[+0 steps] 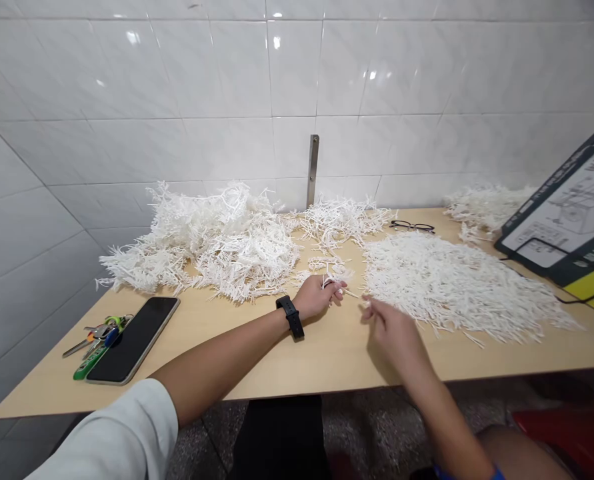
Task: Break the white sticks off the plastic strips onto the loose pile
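My left hand (321,296), with a black watch on its wrist, is closed in a pinch on a white branched plastic strand (349,292). A thin end of this strand points right, toward my other hand. My right hand (394,330) is slightly blurred, with thumb and forefinger pinched at the tip of that strand. Loose white bits (327,261) lie on the table just beyond my left hand. To the right of my hands a flat pile of short white pieces (457,283) spreads out. A tall tangled heap of white branched strands (227,240) stands to the left.
Smaller white clumps (341,220) lie near the wall, and another clump (489,207) is at back right. Eyeglasses (411,227) rest behind the flat pile. A printed box (571,207) leans at right. A phone (134,340) and keys (97,337) sit at the left of the wooden table (257,373).
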Demonstrator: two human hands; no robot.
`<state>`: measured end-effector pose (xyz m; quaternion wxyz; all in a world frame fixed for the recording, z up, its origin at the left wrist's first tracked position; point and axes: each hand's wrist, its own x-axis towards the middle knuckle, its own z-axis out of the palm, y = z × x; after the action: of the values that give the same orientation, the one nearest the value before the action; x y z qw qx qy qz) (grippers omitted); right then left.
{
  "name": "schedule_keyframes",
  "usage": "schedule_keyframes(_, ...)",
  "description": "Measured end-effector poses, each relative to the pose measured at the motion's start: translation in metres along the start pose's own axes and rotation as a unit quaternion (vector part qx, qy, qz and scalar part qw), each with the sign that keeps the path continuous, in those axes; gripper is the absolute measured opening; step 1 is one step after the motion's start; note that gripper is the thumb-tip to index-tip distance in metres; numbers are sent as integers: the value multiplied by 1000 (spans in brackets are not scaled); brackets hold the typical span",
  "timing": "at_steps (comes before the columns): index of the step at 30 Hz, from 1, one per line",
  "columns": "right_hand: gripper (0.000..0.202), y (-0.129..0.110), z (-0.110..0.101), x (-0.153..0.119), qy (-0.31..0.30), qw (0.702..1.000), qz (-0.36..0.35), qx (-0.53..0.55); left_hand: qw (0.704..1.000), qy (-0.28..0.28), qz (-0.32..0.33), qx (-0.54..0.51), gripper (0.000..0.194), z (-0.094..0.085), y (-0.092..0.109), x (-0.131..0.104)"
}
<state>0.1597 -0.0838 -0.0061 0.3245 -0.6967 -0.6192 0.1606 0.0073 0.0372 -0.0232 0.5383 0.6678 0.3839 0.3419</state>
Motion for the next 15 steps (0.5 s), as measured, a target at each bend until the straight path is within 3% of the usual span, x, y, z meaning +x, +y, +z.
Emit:
schedule_keyframes(3,50,19,-19,31,37,982,15,-185,999,-16,14,44,30,0,-1,-5)
schedule_keyframes(5,47,18,-23,44,71,972,-11,-223,995,-26,32,95,32,-2,0,-7)
schedule_keyframes(7,44,9,-20,51,72,977,-86,-184,986,-37,54,152,34,-3,2,-9)
schedule_keyframes(10,42,-11,-11,60,-4,977,-185,-111,975,-49,88,198,31,-4,4,-12)
schedule_keyframes(13,21,-22,-4,67,-52,975,-184,-115,973,-57,110,195,28,-4,5,-13)
schedule_keyframes(15,24,-23,-1,69,-55,981,-163,-90,977,-44,108,181,27,-3,5,-13)
